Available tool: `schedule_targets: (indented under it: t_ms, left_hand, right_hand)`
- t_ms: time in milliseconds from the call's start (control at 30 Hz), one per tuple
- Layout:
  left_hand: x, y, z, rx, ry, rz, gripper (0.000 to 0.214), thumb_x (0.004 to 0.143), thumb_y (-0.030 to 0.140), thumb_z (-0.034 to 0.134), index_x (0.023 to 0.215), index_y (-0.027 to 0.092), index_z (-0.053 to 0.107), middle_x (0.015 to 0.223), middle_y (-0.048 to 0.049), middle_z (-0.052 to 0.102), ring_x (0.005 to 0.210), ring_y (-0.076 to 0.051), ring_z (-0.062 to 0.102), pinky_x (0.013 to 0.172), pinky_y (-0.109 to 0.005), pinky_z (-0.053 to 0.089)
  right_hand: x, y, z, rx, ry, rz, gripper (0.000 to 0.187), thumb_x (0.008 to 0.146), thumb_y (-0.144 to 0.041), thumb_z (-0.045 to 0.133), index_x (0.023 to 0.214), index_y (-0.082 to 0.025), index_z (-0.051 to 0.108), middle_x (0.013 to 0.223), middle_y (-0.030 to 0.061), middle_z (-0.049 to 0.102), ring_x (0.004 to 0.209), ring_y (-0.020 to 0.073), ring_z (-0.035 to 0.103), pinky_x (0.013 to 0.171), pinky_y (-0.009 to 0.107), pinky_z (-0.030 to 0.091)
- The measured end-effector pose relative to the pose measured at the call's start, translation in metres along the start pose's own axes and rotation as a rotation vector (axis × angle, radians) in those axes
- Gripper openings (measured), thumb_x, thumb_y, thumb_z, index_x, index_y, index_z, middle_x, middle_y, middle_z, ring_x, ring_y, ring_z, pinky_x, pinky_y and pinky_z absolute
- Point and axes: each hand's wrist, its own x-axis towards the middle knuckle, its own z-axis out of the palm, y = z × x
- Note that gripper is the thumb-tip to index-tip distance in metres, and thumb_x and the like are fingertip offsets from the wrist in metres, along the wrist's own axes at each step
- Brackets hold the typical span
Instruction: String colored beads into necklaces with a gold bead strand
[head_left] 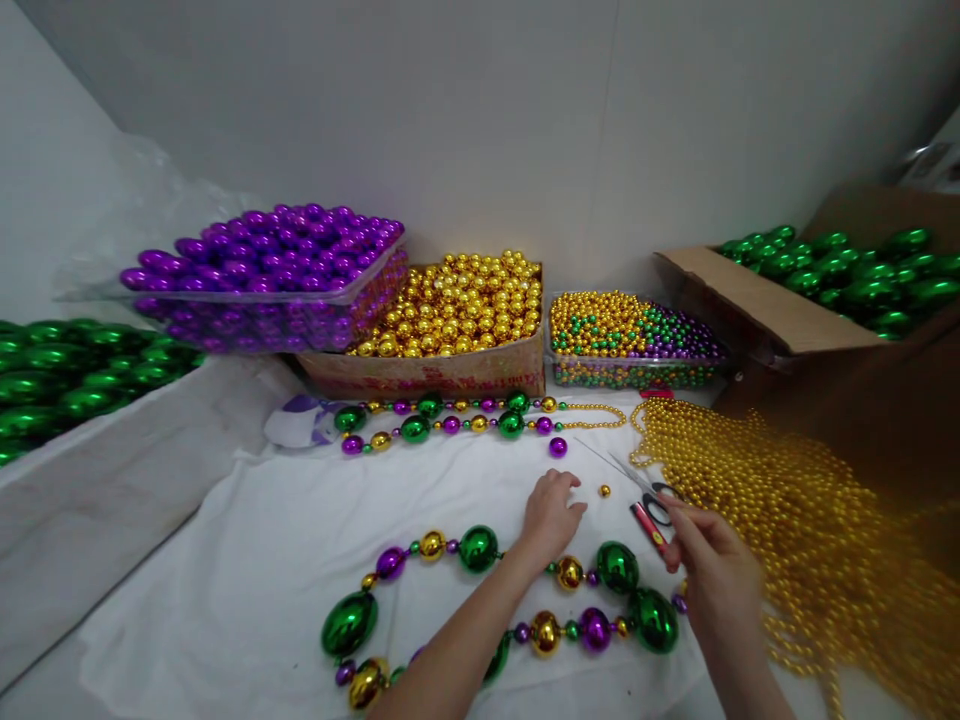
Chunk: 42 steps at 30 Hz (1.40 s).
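My left hand [550, 513] rests on the white cloth [247, 560] with its fingers curled, close to a loose small gold bead [604, 490] and a loose purple bead [557, 447]. What its fingertips pinch, if anything, is hidden. My right hand [712, 575] grips a red lighter [649, 527] next to black-handled scissors [637, 478]. A big beaded necklace of green, gold and purple beads [480, 548] loops under both forearms. A second strung necklace [450, 420] lies further back.
A heap of gold bead strands [795, 520] lies at the right. At the back stand a tray of purple beads [262, 260], a box of gold beads [450, 305], a bin of small mixed beads [630, 340], and cardboard boxes of green beads right [840, 270] and left [67, 370].
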Motion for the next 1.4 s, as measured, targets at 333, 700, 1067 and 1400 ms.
schedule_targets:
  t_ms: [333,700,1067,1400]
  left_hand:
    - [-0.008,-0.016,0.000,0.010,-0.109,0.015,0.040,0.069,0.020,0.065,0.109,0.021,0.059,0.108,-0.0042,0.055,0.101,-0.021,0.055,0.086,-0.029,0.044]
    - [0.006,0.003,0.001,0.036,-0.088,0.080,0.028,0.081,0.024,0.057,0.109,0.020,0.060,0.110,-0.0066,0.057,0.109,-0.024,0.051,0.096,-0.035,0.039]
    - [0.028,0.013,0.010,-0.001,-0.090,0.080,0.031,0.082,0.019,0.053,0.112,0.017,0.062,0.108,-0.0084,0.064,0.101,-0.023,0.058,0.092,-0.034,0.044]
    - [-0.011,-0.010,-0.054,-0.158,-0.155,0.070,0.022,0.083,0.026,0.053,0.096,0.015,0.068,0.095,-0.0068,0.071,0.085,-0.019,0.064,0.076,-0.029,0.049]
  right_hand:
    - [-0.010,-0.006,0.006,-0.026,-0.014,-0.025,0.029,0.075,-0.038,0.071,0.062,-0.016,0.057,0.091,0.0061,0.072,0.039,0.0026,0.041,0.060,0.028,0.045]
    - [-0.011,-0.004,-0.002,0.058,-0.003,-0.023,0.022,0.075,-0.037,0.071,0.078,-0.015,0.067,0.075,0.0008,0.070,0.039,0.0028,0.040,0.052,0.024,0.040]
    - [-0.006,0.004,-0.008,0.125,0.036,-0.022,0.022,0.076,-0.035,0.072,0.085,-0.015,0.070,0.051,-0.0039,0.059,0.051,0.0095,0.050,0.071,0.029,0.043]
    - [0.001,-0.006,-0.004,0.229,-0.064,0.094,0.023,0.073,-0.034,0.075,0.085,-0.015,0.072,0.051,-0.0019,0.058,0.048,0.0066,0.046,0.054,0.019,0.037]
